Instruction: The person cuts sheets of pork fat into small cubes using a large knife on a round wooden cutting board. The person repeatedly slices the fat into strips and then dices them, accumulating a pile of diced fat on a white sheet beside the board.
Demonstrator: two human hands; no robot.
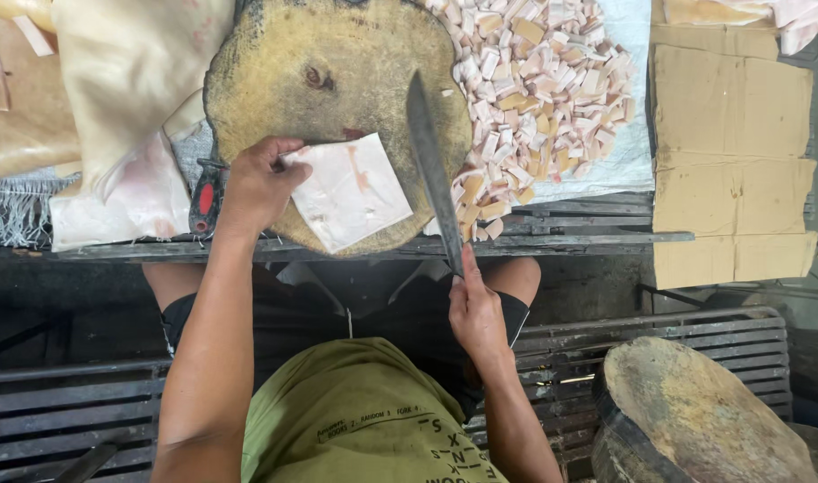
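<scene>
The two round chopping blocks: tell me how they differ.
The upper block lies flat on the bench, face to the camera; the lower block sits off to the side, lower down and partly cut off by the frame. The upper one carries a pale slab, pinned by the left hand, with the knife in the right hand over it; the lower one is bare. Both are worn, dark-rimmed wooden rounds.

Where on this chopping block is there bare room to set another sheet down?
The round block is bare across its far half, between the large sheets and the knife. The near half is crowded: the left hand presses a pale square sheet; cut pieces crowd the right.
</scene>
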